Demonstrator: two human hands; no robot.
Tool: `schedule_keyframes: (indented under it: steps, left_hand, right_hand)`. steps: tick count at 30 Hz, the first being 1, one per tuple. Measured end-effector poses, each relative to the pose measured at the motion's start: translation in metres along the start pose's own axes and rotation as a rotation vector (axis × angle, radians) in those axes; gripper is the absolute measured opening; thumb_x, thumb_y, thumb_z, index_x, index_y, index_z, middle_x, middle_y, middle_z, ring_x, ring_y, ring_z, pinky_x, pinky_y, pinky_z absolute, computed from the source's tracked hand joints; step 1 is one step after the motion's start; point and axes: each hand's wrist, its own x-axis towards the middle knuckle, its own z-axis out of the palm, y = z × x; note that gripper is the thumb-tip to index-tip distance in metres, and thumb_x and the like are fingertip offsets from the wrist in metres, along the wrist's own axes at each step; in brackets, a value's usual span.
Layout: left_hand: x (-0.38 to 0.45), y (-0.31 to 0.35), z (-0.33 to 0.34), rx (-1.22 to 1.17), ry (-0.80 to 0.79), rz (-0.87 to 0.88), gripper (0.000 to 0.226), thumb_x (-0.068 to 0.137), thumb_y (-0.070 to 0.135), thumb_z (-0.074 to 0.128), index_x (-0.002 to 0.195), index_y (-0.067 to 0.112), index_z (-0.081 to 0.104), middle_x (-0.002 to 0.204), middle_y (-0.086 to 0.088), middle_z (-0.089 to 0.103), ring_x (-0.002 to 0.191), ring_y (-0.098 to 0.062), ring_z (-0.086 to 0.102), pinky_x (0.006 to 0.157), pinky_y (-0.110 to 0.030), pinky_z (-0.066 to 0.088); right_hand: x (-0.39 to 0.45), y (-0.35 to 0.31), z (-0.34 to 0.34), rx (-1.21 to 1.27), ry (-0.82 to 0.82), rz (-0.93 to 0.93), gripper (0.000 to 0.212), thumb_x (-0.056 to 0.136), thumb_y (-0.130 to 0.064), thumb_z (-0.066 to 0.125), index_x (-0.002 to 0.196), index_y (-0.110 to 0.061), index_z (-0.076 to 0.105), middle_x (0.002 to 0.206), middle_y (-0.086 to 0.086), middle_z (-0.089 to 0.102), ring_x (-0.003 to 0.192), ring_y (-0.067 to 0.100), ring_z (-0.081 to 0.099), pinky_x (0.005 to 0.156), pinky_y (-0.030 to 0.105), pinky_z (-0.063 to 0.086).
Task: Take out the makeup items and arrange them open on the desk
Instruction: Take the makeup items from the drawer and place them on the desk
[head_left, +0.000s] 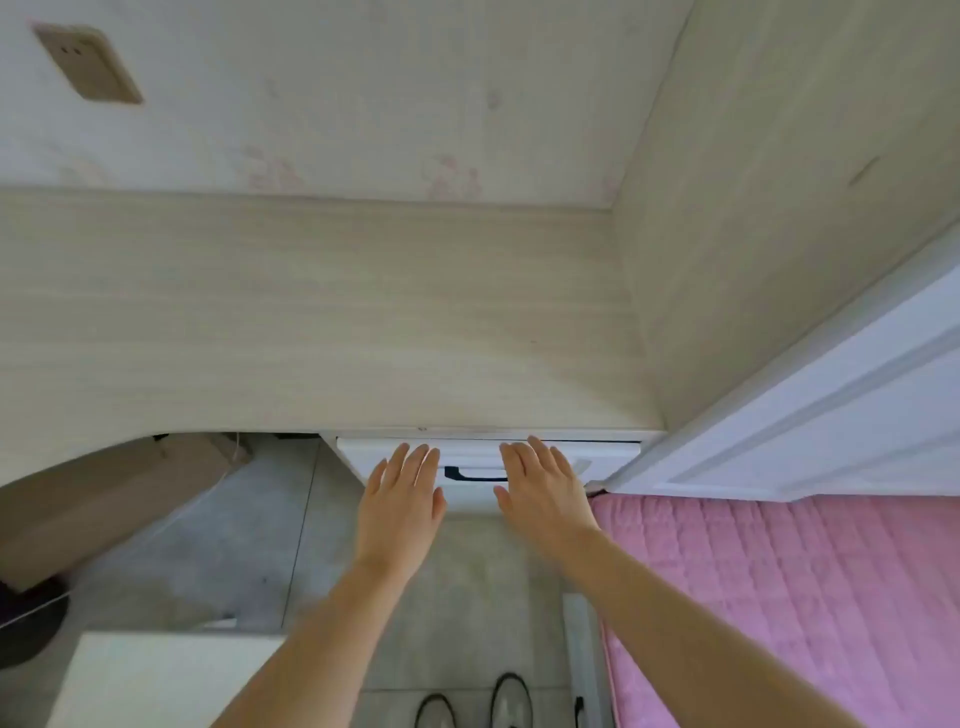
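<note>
Both arms reach forward at lower centre; the left hand (402, 499) and right hand (545, 491) lie flat, fingers straight, holding nothing, against the white drawer (597, 457) beside its dark handle (475, 474). Above spreads the pale wooden surface (311, 322); a pink bed (779, 597) lies lower right. No makeup items are visible.

I see a pale wood-grain desk top (322, 322) beneath a white wall (363, 88) printed with faint pink flowers. The drawer front (597, 454) is white, its handle (475, 474) dark. A beige socket plate (88, 63) sits on the wall. The quilt (779, 597) is pink with a stitched square pattern; the floor (234, 545) is grey.
</note>
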Motion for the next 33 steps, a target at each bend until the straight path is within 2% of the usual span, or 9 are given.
schedule_keyframes:
  steps: [4, 7, 10, 14, 16, 18, 20, 21, 33]
  left_hand:
    - [0.021, -0.002, 0.025, -0.015, 0.019, 0.035, 0.048, 0.080, 0.018, 0.072, 0.124, 0.005, 0.060, 0.127, -0.009, 0.060, 0.122, -0.030, 0.054, 0.099, -0.045, 0.046]
    - [0.031, -0.005, 0.041, -0.008, 0.030, 0.053, 0.046, 0.080, 0.018, 0.069, 0.123, 0.006, 0.059, 0.122, -0.008, 0.061, 0.118, -0.030, 0.055, 0.100, -0.044, 0.045]
    - [0.034, -0.008, 0.056, -0.015, 0.059, 0.082, 0.045, 0.080, 0.018, 0.067, 0.124, 0.008, 0.059, 0.118, -0.005, 0.061, 0.116, -0.030, 0.055, 0.101, -0.044, 0.043]
    - [0.029, -0.010, 0.070, -0.018, 0.059, 0.082, 0.047, 0.083, 0.020, 0.061, 0.129, 0.009, 0.055, 0.126, -0.004, 0.057, 0.121, -0.028, 0.051, 0.104, -0.045, 0.040]
    - [0.028, -0.010, 0.074, -0.027, 0.065, 0.078, 0.049, 0.083, 0.020, 0.057, 0.131, 0.009, 0.053, 0.129, -0.005, 0.055, 0.123, -0.028, 0.050, 0.104, -0.045, 0.039]
    - [0.027, -0.010, 0.076, -0.028, 0.066, 0.073, 0.052, 0.084, 0.021, 0.054, 0.134, 0.009, 0.051, 0.130, -0.007, 0.054, 0.124, -0.030, 0.049, 0.104, -0.047, 0.039]
    - [0.026, -0.008, 0.076, -0.035, 0.070, 0.062, 0.052, 0.084, 0.020, 0.054, 0.135, 0.009, 0.051, 0.130, -0.008, 0.054, 0.123, -0.031, 0.049, 0.103, -0.048, 0.038]
    - [0.026, -0.007, 0.076, -0.040, 0.070, 0.055, 0.052, 0.084, 0.019, 0.055, 0.135, 0.009, 0.051, 0.129, -0.008, 0.055, 0.123, -0.031, 0.049, 0.103, -0.048, 0.038]
    - [0.026, -0.002, 0.071, -0.099, 0.097, 0.020, 0.040, 0.079, 0.008, 0.066, 0.119, 0.007, 0.061, 0.125, -0.010, 0.058, 0.120, -0.034, 0.051, 0.104, -0.050, 0.038]
  right_hand:
    - [0.019, 0.001, 0.034, 0.014, -0.132, -0.102, 0.052, 0.090, -0.036, 0.057, 0.131, -0.004, 0.052, 0.126, 0.011, 0.059, 0.128, 0.031, 0.048, 0.105, 0.039, 0.040]
    - [0.031, -0.003, 0.050, -0.107, -0.144, -0.129, 0.041, 0.067, -0.037, 0.079, 0.099, -0.011, 0.073, 0.093, 0.001, 0.072, 0.102, 0.029, 0.065, 0.078, 0.028, 0.055]
    - [0.041, -0.013, 0.059, -0.112, -0.106, -0.147, 0.028, 0.050, -0.021, 0.081, 0.077, -0.015, 0.072, 0.068, -0.003, 0.067, 0.078, 0.021, 0.065, 0.060, 0.023, 0.049]
    - [0.037, -0.026, 0.080, -0.057, -0.238, -0.188, 0.030, 0.068, -0.009, 0.066, 0.098, -0.011, 0.065, 0.080, 0.000, 0.066, 0.081, 0.019, 0.062, 0.065, 0.027, 0.045]
    - [0.039, -0.028, 0.085, -0.026, -0.238, -0.133, 0.036, 0.056, -0.013, 0.077, 0.092, -0.012, 0.069, 0.075, -0.001, 0.067, 0.073, 0.016, 0.064, 0.059, 0.024, 0.047]
    - [0.043, -0.029, 0.092, 0.004, -0.250, -0.076, 0.040, 0.062, -0.012, 0.076, 0.101, -0.007, 0.066, 0.090, 0.005, 0.069, 0.087, 0.020, 0.066, 0.070, 0.027, 0.050]
    - [0.047, -0.030, 0.103, 0.039, -0.317, -0.080, 0.042, 0.084, -0.007, 0.056, 0.125, -0.001, 0.049, 0.120, 0.012, 0.059, 0.116, 0.027, 0.054, 0.094, 0.033, 0.043]
    - [0.048, -0.031, 0.109, 0.044, -0.332, -0.083, 0.042, 0.088, -0.005, 0.050, 0.129, -0.001, 0.042, 0.126, 0.013, 0.055, 0.121, 0.028, 0.050, 0.099, 0.034, 0.038]
    - [0.033, -0.030, 0.120, 0.029, -0.385, -0.109, 0.061, 0.080, 0.002, 0.058, 0.136, -0.001, 0.033, 0.125, 0.014, 0.050, 0.118, 0.032, 0.046, 0.108, 0.039, 0.030]
